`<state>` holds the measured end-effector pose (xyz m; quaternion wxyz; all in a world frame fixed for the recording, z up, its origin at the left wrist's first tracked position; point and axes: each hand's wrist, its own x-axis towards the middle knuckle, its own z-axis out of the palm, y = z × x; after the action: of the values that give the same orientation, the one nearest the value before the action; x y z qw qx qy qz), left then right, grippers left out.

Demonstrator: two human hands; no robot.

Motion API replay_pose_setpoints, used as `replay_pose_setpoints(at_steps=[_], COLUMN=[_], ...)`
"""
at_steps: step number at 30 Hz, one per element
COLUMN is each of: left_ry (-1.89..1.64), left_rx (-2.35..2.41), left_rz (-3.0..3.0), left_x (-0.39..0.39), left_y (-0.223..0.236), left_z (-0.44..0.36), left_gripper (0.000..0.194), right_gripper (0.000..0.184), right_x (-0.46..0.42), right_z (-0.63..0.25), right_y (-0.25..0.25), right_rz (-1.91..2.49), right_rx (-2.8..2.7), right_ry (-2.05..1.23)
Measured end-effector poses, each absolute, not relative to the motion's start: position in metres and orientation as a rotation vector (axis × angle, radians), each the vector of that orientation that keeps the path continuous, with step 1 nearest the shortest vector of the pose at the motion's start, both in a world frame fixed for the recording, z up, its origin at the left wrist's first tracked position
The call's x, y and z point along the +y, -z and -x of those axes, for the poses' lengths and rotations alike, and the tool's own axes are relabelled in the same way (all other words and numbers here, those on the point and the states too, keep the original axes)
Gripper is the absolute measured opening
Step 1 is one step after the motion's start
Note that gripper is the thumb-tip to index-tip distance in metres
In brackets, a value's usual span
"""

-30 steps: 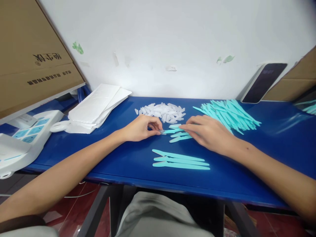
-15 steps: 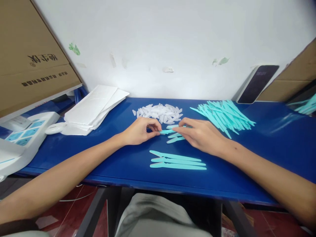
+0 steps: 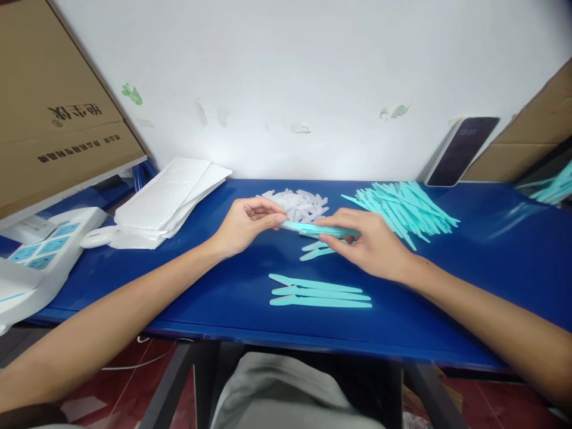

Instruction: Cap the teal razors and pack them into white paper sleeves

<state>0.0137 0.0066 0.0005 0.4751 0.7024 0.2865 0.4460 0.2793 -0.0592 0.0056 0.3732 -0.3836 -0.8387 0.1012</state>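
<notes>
The left hand (image 3: 241, 226) pinches the 9 o'clock end of a blue-green stick (image 3: 319, 230), held up over the blue table (image 3: 214, 304). The right hand (image 3: 373, 241) grips its 3 o'clock end. I can't tell if it's just one stick. From there, small white bits (image 3: 306, 205) lie at 12 o'clock, a big stick pile (image 3: 402, 207) near 3, three sticks (image 3: 322, 294) at 6, and a phone (image 3: 462, 152) at 2.

Here a small workshop is suggested by slim turquoise plastic sticks (image 3: 406, 208) heaped on a glossy blue worktop (image 3: 201, 307)!
</notes>
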Motion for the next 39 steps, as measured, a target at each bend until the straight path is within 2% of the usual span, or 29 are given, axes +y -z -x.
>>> replay_pose_setpoints(at_steps=[9, 14, 27, 39], left_ry=[-1.249, -1.199, -1.101, -0.979], left_rx=[0.765, 0.748, 0.722, 0.713], left_rz=[-1.756, -1.831, -1.88, -2.115], left_x=[-0.001, -0.001, -0.011, -0.01], left_y=[0.0, 0.002, 0.0, -0.003], left_z=[-0.02, -0.018, -0.023, -0.02], left_gripper=[0.036, 0.04, 0.041, 0.04], right_gripper=[0.028, 0.032, 0.028, 0.028], right_x=[-0.057, -0.057, -0.063, -0.061], right_z=[-0.276, -0.278, -0.275, -0.277], right_y=[-0.002, 0.001, -0.008, -0.006], right_rz=[1.107, 1.127, 0.987, 0.941], right_rx=[-1.982, -1.925, -2.247, -2.319], right_ry=[-0.562, -0.681, -0.133, -0.021])
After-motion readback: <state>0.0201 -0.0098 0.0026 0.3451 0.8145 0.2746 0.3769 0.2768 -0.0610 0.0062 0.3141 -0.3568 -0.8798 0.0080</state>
